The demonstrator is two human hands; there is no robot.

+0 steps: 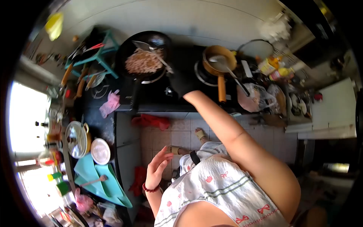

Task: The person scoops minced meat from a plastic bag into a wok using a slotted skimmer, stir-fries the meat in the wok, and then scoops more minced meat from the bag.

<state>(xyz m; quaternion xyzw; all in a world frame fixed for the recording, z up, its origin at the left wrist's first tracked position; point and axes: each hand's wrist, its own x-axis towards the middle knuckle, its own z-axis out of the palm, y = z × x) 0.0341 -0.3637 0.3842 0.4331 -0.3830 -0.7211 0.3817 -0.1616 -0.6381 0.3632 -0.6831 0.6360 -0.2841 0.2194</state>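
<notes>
While the right hand point(182, 82) is wearing something black and seems to be closing round the handle of the spatula point(145, 47), its fingers are hiding against the dark stove point(177, 105), so I cannot tell how tight they are. The left hand point(157, 165) is hanging loosely open near the apron point(213, 181), holding nothing.

The spatula's flat end is resting on the chopped pink food point(140, 63), which is sitting in the wok point(157, 38) on the left burner. With no hand visibly holding the wok's handle, a hard push could be making the wok slide or tip. Food is heaping up near the front side, so a quick flick could be sending bits over the rim.

To the right, the brown pot point(209, 67) is pointing its wooden handle toward the front edge, where the arm or apron could be bumping it. A ladle point(217, 59) is leaning out of that pot, so a knock could be tipping it out. Beside it, a plastic bag point(255, 97) is sitting near the burner, where heat could be melting it. On the left, a pink cloth point(110, 103) is lying on the bench point(97, 126), close to the wok's handle.
</notes>
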